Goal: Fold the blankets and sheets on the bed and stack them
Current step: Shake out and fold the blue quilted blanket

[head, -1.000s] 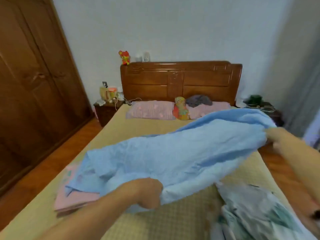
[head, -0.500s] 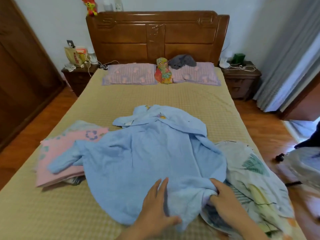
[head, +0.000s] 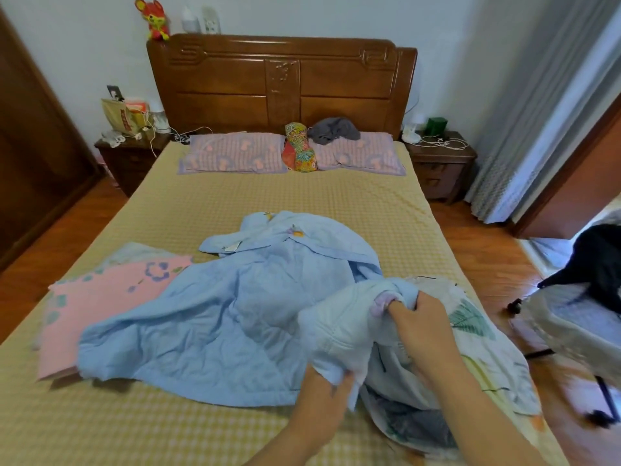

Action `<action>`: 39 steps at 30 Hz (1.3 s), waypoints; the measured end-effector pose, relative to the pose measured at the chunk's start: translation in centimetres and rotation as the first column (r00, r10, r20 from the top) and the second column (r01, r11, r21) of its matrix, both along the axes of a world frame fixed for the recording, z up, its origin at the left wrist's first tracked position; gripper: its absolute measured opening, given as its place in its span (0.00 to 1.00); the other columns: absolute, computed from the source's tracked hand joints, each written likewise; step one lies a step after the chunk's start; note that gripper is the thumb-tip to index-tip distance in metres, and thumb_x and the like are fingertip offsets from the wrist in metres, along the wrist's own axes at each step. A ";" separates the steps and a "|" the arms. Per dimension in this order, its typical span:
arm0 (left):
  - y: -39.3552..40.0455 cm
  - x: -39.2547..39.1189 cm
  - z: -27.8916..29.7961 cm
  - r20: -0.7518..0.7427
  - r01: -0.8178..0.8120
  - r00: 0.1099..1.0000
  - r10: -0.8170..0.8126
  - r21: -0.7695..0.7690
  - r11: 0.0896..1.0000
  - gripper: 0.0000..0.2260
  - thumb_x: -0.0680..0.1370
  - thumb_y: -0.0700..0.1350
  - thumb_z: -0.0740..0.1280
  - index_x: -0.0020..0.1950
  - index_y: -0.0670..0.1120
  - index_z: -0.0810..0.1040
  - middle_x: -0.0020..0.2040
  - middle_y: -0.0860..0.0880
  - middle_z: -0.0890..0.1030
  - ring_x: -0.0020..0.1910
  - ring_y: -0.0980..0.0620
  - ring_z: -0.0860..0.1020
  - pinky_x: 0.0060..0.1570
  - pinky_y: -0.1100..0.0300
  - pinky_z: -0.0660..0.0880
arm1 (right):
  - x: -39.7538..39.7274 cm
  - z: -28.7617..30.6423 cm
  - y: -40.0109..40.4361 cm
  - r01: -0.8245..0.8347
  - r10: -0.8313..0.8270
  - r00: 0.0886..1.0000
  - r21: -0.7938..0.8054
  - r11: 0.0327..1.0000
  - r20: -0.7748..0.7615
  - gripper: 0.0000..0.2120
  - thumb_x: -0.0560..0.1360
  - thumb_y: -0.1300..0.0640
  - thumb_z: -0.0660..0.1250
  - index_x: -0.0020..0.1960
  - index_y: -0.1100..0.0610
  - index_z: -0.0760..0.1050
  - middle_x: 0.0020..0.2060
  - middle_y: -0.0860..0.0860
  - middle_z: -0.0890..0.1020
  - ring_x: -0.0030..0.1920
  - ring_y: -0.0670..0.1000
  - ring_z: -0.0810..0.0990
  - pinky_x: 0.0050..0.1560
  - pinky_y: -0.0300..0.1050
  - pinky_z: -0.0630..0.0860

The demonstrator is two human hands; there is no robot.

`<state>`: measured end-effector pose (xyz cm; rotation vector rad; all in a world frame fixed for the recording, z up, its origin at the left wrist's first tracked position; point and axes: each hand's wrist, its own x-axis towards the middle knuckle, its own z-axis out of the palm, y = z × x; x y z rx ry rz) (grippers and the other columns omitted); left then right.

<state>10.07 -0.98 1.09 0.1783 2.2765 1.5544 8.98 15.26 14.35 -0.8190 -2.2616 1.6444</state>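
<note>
Right now the crumpled light-blue quilted blanket (head: 218, 317) lies spread across the middle of the yellow checked bed (head: 268, 196), towards the foot edge, its left part draped over a flat pink folded sheet with blue flower print (head: 100, 297) near the left edge, its right part bunched up over a white leaf-patterned sheet (head: 470, 331) heaped at the foot-right corner. Both hands are busy on that bunched right end: the left hand (head: 327, 395) pinches a pale underside edge near the foot of the bed, and the right hand (head: 421, 326) grips a gathered fold a little further up. The step appears to be finding and pulling out a corner or edge so the blanket can be laid square. To do it well, each hand should probably work along the hem until it holds a true corner, not a wad of cloth, then lift and shake the blanket flat, clear of the leaf-patterned sheet beneath. Dragging could take that sheet along or rumple the pink folded sheet, so a clean lift looks safer. Folding on the bare middle of the bed seems best.
</note>
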 end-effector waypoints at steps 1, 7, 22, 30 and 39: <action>-0.4 -1.2 0.2 -0.009 -0.144 0.989 0.145 0.055 0.988 0.15 0.78 0.57 0.71 0.60 0.52 0.78 0.54 0.59 0.80 0.53 0.59 0.79 0.46 0.77 0.72 | -0.2 0.4 0.4 -0.023 0.022 0.999 -0.014 1.000 -0.034 0.06 0.75 0.57 0.71 0.48 0.60 0.79 0.39 0.50 0.81 0.38 0.49 0.77 0.38 0.45 0.72; -5.2 -5.1 4.5 -0.099 -0.192 0.974 0.205 0.126 0.973 0.12 0.81 0.43 0.67 0.38 0.46 0.79 0.31 0.52 0.77 0.35 0.59 0.74 0.34 0.66 0.68 | 1.2 -1.7 10.2 0.102 -0.105 0.994 0.059 0.993 0.041 0.11 0.66 0.72 0.67 0.42 0.58 0.79 0.41 0.58 0.83 0.44 0.57 0.79 0.44 0.54 0.75; -3.4 -3.3 3.9 -0.178 0.384 0.872 -0.456 -0.328 0.863 0.23 0.75 0.49 0.70 0.67 0.65 0.68 0.53 0.59 0.82 0.50 0.57 0.79 0.52 0.60 0.76 | 3.2 -1.6 0.5 -0.764 0.673 0.633 0.168 0.623 0.382 0.12 0.76 0.62 0.64 0.34 0.54 0.69 0.28 0.44 0.73 0.30 0.42 0.67 0.34 0.38 0.62; -13.6 -8.5 -1.3 -0.199 -0.407 0.913 0.356 -0.383 0.829 0.10 0.70 0.40 0.61 0.43 0.48 0.81 0.44 0.42 0.83 0.47 0.37 0.81 0.44 0.49 0.73 | 3.5 6.9 8.7 -0.217 0.219 0.975 0.312 0.925 0.030 0.26 0.74 0.72 0.59 0.43 0.42 0.83 0.42 0.45 0.85 0.47 0.48 0.82 0.48 0.45 0.79; -4.9 -7.8 12.3 -0.385 0.265 0.848 -0.364 -0.287 0.921 0.07 0.80 0.43 0.61 0.52 0.54 0.75 0.47 0.53 0.82 0.48 0.50 0.80 0.48 0.50 0.77 | 0.7 4.2 -3.0 -0.605 0.616 0.771 0.493 0.626 0.164 0.39 0.73 0.56 0.69 0.77 0.36 0.57 0.59 0.31 0.76 0.58 0.31 0.75 0.55 0.25 0.67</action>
